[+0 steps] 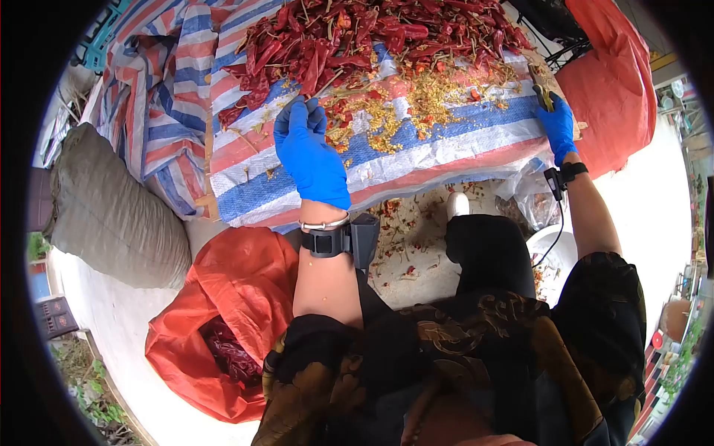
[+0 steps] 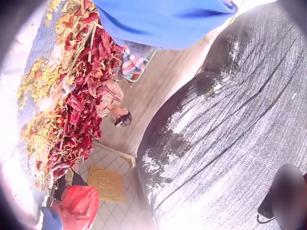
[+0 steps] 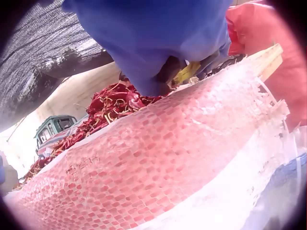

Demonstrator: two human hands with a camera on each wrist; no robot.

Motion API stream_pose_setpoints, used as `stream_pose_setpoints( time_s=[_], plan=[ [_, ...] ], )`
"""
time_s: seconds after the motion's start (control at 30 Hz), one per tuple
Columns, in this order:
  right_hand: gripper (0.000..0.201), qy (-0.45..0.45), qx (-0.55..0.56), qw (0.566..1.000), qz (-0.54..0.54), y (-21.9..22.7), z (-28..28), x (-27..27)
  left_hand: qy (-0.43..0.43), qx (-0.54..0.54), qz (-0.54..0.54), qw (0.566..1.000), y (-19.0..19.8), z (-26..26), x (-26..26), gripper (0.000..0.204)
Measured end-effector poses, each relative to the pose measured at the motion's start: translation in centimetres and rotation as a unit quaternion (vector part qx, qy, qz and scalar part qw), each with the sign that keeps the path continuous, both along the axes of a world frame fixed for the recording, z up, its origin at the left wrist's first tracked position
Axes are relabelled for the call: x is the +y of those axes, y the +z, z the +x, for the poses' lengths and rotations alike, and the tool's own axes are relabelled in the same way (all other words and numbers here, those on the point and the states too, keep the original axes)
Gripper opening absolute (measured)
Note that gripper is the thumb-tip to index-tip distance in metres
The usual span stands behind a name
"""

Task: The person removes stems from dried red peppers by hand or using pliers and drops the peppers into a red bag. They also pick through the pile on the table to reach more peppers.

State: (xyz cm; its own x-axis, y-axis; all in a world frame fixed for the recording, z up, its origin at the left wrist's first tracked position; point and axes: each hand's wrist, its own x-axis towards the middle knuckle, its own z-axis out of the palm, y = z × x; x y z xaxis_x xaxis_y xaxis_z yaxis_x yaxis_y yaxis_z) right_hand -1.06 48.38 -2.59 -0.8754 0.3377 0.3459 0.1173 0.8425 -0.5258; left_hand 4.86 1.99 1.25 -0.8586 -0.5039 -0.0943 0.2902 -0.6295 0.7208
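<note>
My left hand (image 1: 311,160), in a blue glove, is at the near edge of a heap of dried red peppers (image 1: 401,33). Its bent fingers pinch the lower end of one pepper (image 1: 316,67). In the left wrist view only part of the glove (image 2: 163,24) shows, fingertips hidden. At the right edge of the striped sheet (image 1: 476,137), my gloved right hand (image 1: 558,128) grips a small tool with yellow-green handles (image 1: 546,98). The right wrist view shows this glove (image 3: 153,43) and a yellow handle (image 3: 187,72). Pale yellow seeds (image 1: 431,104) lie between the hands.
A red sack (image 1: 613,97) stands beyond the right hand. An open red sack (image 1: 216,297) with dried peppers is at lower left, beside a full grey-brown sack (image 1: 115,212). A white tub (image 1: 561,253) stands below the right forearm. In the left wrist view, a person (image 2: 112,100) is beyond the heap.
</note>
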Motion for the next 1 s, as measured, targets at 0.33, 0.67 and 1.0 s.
stream_pose_setpoints(
  time_s=[0.33, 0.67, 1.0],
  plan=[
    [0.056, 0.010, 0.011, 0.975, 0.222, 1.5, -0.9, -1.5, -0.014, 0.015, -0.008, 1.000, -0.6, -0.4, 0.0, 0.009],
    [0.071, 0.071, -0.122, 0.958, 0.251, 1.5, -6.4, -8.4, -0.019, 0.015, -0.003, 1.000, -0.5, -0.5, 0.4, 0.012],
    [0.032, 0.124, -0.084, 0.979, 0.140, 0.9, -5.8, -8.1, -0.022, 0.020, 0.001, 1.000, -0.6, -0.6, 0.7, 0.012]
  ],
)
